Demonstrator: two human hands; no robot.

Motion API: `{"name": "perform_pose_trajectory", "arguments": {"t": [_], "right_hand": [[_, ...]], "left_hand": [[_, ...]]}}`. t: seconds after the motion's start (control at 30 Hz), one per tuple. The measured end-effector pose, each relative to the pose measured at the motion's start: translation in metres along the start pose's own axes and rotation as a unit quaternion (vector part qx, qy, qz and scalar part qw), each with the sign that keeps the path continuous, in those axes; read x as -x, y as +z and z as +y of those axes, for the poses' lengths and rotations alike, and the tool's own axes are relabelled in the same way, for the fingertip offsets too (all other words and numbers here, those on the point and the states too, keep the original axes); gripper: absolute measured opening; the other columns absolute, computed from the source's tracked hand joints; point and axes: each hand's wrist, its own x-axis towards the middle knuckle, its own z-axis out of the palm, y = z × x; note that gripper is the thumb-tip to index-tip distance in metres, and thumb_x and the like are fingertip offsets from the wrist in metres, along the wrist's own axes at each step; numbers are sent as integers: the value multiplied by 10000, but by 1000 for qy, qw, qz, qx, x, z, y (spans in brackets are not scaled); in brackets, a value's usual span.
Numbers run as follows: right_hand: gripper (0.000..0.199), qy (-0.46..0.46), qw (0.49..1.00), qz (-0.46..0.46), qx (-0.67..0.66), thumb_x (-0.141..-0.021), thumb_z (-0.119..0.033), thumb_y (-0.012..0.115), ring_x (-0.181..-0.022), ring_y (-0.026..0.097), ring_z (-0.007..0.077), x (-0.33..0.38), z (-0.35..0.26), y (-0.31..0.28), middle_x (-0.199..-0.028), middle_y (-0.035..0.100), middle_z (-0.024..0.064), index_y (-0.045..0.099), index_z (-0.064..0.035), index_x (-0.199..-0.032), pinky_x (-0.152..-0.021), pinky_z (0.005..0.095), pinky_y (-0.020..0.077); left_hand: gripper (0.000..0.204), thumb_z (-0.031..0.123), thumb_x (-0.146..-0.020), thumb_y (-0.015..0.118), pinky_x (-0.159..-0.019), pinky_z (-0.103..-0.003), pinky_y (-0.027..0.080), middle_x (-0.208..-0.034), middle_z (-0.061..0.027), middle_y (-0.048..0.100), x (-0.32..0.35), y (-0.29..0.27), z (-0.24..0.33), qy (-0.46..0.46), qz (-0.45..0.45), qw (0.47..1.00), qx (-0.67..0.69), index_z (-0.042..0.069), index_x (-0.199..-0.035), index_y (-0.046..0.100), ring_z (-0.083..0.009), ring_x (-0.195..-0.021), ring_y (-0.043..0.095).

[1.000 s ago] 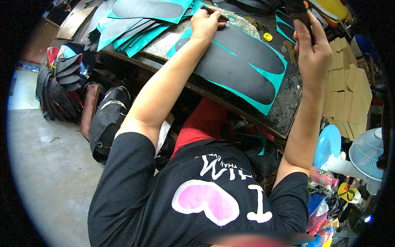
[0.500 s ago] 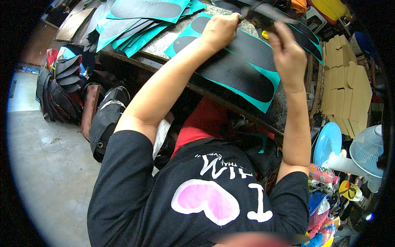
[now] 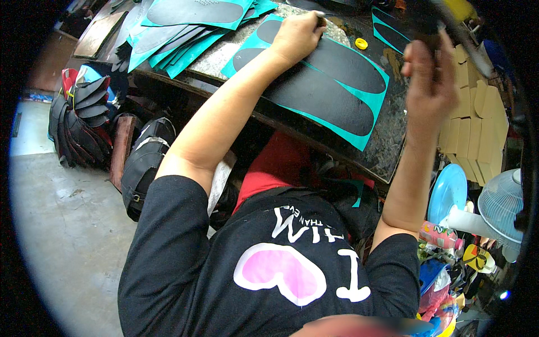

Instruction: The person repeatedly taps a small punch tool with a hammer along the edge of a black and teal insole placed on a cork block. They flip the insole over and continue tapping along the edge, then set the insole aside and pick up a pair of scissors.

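A teal sheet with two long black sole shapes [image 3: 328, 92] lies on the dark worktable [image 3: 393, 149]. My left hand [image 3: 300, 36] rests on the sheet's far end, fingers closed around a thin dark tool [image 3: 320, 20] that stands on the sheet. My right hand [image 3: 429, 78] is raised above the table's right side, well apart from the sheet. It grips a dark-handled tool [image 3: 432, 19] that is blurred. My black shirt and red trousers fill the lower middle.
More teal sheets with black shapes [image 3: 191, 31] are piled at the table's far left. A small yellow ring [image 3: 361, 43] lies beyond the sheet. Tan cut pieces [image 3: 471, 129] are stacked on the right, above a blue plate [image 3: 449, 191] and a white fan [image 3: 502, 205]. Black soles [image 3: 84, 121] and a black bag [image 3: 143, 168] sit on the floor at left.
My right hand swung its tool down toward my left hand half a second ago, and has now lifted back up to the right. My left hand has stayed on the sheet.
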Motion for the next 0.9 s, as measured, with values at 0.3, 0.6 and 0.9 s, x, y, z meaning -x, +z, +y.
{"name": "perform_pose_trajectory", "arguments": {"t": [0.3, 0.6, 0.9], "right_hand": [[407, 40, 977, -71, 195, -920, -454, 616, -838, 677, 377, 20, 48, -2, -936, 705, 173, 659, -163, -1202, -700, 415, 530], [362, 21, 996, -22, 81, -929, -352, 649, -848, 712, 295, 20, 23, 8, -967, 713, 168, 642, -113, -1201, -735, 380, 541], [399, 82, 991, -41, 102, -921, -377, 653, -879, 688, 365, 6, 27, -25, -963, 706, 178, 652, -101, -1209, -741, 385, 531]], "left_hand": [[150, 111, -897, 630, -638, -286, 577, -813, -126, 727, 1, 0, -2, -271, -13, 920, 282, -13, -960, 687, -175, -693, 721], [167, 160, -873, 636, -687, -467, 528, -762, -185, 665, 2, 10, 21, 47, -44, 998, -28, 36, -972, 584, -382, -746, 668], [168, 148, -866, 682, -669, -357, 566, -837, -165, 709, 1, 9, 8, -195, -6, 945, 263, 9, -957, 661, -260, -746, 715]]}}
